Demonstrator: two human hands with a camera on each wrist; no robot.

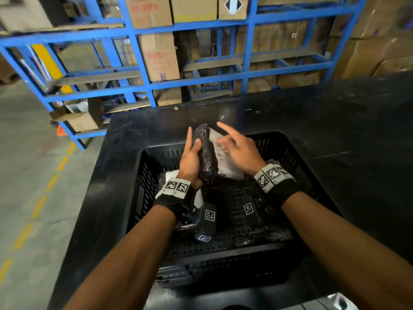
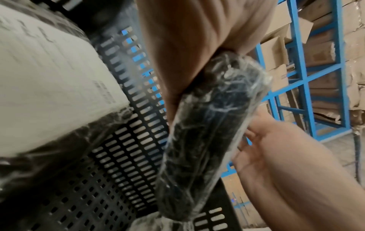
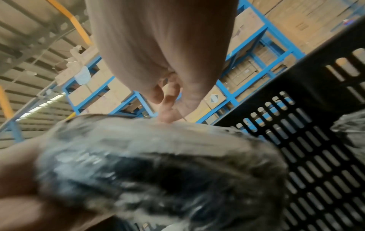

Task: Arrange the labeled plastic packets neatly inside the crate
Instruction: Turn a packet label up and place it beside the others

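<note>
A dark packet [image 1: 206, 157] wrapped in clear plastic stands upright over the far half of the black slotted crate [image 1: 138, 175]. Its white label [image 1: 223, 162] faces right. My left hand [image 1: 193, 139] grips the packet's left edge, thumb on the front and index finger pointing up. My right hand [image 1: 225, 139] is open with fingers spread, its fingertips at the label side. In the left wrist view the packet [image 2: 207, 132] runs down from the palm [image 2: 187, 46], and the right hand's fingers [image 2: 256, 132] touch its side. The right wrist view shows the packet [image 3: 158, 164] blurred and close.
A second packet with a white label [image 1: 172, 175] leans in the crate's left part, large in the left wrist view [image 2: 49, 70]. Another dark wrapped packet [image 1: 263, 238] lies on the crate floor at right. The crate sits on a black table [image 1: 335, 113]; blue racks with cartons [image 1: 158, 57] stand behind.
</note>
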